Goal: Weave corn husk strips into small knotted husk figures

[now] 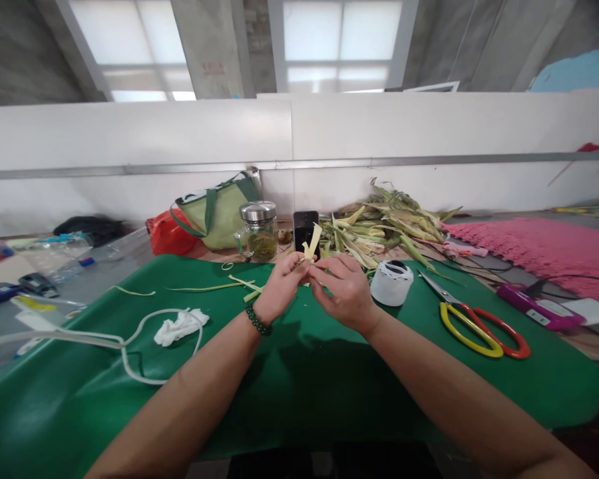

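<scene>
Both hands meet over the middle of a green mat [329, 386]. A pale yellow folded leaf strip [311, 245] stands up between the fingertips. My left hand [279, 283], with a dark green bead bracelet [257, 320] at the wrist, is closed on its lower part. My right hand [347, 289] pinches the same piece from the other side. The exact fold under the fingers is hidden. Just behind the strip stands a black phone [302, 223]. Loose green strips [252, 289] lie beside my left hand, and a white roll [392, 284] stands right of my right hand.
Scissors [472, 319] with yellow and red handles lie at right. A heap of husks [384, 219], a glass tea jar [259, 233] and a green bag [214, 209] stand at the back. At left are crumpled tissue [180, 327] and a white cable [130, 359]; a purple device [539, 307] lies far right.
</scene>
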A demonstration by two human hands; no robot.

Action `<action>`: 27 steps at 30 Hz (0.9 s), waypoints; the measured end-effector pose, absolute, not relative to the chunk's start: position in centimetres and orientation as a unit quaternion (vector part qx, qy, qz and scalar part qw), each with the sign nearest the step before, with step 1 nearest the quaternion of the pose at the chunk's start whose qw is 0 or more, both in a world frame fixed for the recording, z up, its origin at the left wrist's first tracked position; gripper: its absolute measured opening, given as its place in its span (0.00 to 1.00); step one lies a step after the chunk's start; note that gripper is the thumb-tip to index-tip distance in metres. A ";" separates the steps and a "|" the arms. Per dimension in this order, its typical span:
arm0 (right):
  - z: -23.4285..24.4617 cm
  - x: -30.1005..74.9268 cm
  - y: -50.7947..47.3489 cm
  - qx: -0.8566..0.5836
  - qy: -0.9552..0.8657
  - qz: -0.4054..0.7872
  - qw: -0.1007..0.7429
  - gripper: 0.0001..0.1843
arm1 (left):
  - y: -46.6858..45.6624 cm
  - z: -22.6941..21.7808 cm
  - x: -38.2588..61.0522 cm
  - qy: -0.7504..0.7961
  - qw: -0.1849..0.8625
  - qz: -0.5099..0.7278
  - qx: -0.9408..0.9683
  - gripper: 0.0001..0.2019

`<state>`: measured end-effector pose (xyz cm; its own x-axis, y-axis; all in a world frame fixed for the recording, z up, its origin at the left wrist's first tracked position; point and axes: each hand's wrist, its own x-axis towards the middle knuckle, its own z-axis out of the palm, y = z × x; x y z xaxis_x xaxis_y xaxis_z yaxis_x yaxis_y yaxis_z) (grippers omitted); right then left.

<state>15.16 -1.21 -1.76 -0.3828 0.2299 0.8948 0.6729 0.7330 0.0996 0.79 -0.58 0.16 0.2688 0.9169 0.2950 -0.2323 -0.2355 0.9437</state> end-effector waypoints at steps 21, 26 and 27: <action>-1.6 16.2 0.2 -0.339 -0.739 0.010 0.582 0.06 | -0.3 -0.3 0.8 0.358 0.501 0.467 0.635 0.09; -1.4 15.9 -0.1 -0.285 -0.808 -0.127 0.500 0.03 | -0.8 0.2 1.0 0.335 0.552 0.481 0.593 0.11; -1.4 15.8 -0.1 -0.284 -0.808 -0.136 0.497 0.02 | -0.8 0.2 1.0 0.332 0.552 0.481 0.595 0.12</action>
